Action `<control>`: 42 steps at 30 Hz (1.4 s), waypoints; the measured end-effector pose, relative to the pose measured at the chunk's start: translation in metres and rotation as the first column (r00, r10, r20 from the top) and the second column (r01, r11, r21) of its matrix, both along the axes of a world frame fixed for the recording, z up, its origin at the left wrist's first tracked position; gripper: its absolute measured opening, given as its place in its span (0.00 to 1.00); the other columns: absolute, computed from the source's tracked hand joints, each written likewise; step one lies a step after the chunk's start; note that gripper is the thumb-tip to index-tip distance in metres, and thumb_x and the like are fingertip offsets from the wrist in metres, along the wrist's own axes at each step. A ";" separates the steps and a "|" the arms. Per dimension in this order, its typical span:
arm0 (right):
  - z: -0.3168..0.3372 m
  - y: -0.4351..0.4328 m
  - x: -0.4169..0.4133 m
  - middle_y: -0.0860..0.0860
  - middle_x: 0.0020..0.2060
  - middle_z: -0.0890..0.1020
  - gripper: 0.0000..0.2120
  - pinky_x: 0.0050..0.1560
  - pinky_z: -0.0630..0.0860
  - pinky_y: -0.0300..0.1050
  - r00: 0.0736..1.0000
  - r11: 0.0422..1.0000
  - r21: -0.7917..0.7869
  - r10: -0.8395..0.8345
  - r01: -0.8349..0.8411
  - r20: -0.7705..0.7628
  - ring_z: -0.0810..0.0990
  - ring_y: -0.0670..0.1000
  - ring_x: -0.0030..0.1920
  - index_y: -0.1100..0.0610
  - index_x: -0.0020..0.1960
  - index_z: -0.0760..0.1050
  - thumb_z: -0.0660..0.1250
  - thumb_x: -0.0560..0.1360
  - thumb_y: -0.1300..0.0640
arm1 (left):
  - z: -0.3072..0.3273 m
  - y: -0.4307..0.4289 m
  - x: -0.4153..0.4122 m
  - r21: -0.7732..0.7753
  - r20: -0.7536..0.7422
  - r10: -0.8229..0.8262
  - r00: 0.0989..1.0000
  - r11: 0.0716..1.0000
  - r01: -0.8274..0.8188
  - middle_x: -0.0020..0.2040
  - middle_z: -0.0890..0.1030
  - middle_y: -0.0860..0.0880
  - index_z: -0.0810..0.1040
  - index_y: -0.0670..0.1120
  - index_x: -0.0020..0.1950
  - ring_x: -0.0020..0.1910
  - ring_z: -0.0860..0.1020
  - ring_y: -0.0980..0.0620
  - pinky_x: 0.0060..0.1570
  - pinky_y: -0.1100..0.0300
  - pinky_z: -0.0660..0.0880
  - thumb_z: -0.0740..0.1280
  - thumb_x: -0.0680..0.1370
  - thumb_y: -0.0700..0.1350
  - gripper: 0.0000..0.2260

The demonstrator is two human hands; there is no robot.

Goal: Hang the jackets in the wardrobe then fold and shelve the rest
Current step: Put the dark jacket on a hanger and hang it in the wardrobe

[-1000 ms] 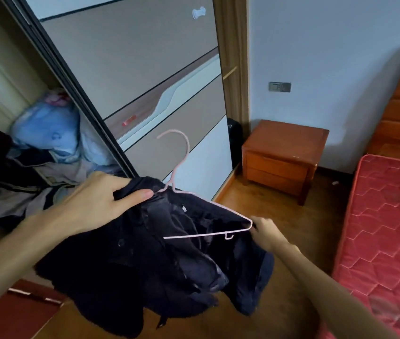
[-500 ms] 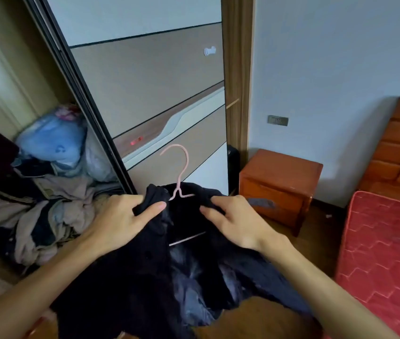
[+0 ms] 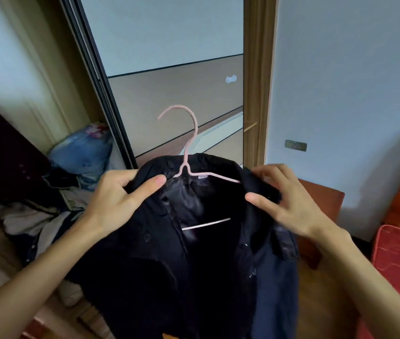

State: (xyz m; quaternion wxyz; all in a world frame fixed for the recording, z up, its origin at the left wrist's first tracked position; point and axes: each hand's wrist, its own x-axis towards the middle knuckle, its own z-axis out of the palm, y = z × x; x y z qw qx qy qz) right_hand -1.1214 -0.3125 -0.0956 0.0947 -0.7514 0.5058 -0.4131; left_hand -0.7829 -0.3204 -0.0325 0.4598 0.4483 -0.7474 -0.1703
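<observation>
jacket point(image 3: 194, 277) on hanger point(image 3: 195, 133), collar up, long axis vertical, hook curling left | my left hand point(image 3: 118, 199) grips its left shoulder, right hand point(image 3: 289, 201) pinches right collar | before open wardrobe point(image 3: 35, 106)

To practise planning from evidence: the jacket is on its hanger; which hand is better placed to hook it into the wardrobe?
Probably left. The left hand grips the jacket beside the hanger neck, and the open wardrobe lies on that side; the right hand holds the far shoulder.
</observation>
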 end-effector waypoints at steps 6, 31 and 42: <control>0.002 -0.018 0.022 0.42 0.48 0.85 0.13 0.50 0.76 0.37 0.932 0.874 0.334 0.300 -0.354 0.202 0.83 0.40 0.50 0.49 0.56 0.79 0.66 0.78 0.43 | 0.017 -0.006 0.020 0.026 0.038 -0.016 0.999 1.000 0.015 0.29 0.79 0.49 0.83 0.47 0.37 0.30 0.74 0.58 0.33 0.58 0.69 0.70 0.70 0.68 0.24; 0.260 -0.155 0.356 0.62 0.47 0.86 0.45 0.47 0.81 0.46 0.453 0.538 0.227 0.335 -0.812 0.826 0.87 0.56 0.44 0.66 0.56 0.81 0.54 0.71 0.25 | 0.153 -0.124 0.178 0.046 -0.140 0.208 0.968 0.978 -0.204 0.78 0.62 0.63 0.48 0.66 0.79 0.77 0.63 0.57 0.75 0.48 0.63 0.61 0.58 0.84 0.54; 0.362 -0.270 0.456 0.65 0.61 0.79 0.36 0.62 0.74 0.49 0.449 0.681 -0.023 0.508 -0.732 0.735 0.79 0.55 0.57 0.58 0.70 0.72 0.51 0.78 0.31 | 0.256 -0.249 0.239 -0.090 -0.180 0.411 0.894 0.898 -0.431 0.76 0.67 0.55 0.58 0.57 0.80 0.75 0.65 0.51 0.65 0.57 0.60 0.44 0.79 0.71 0.33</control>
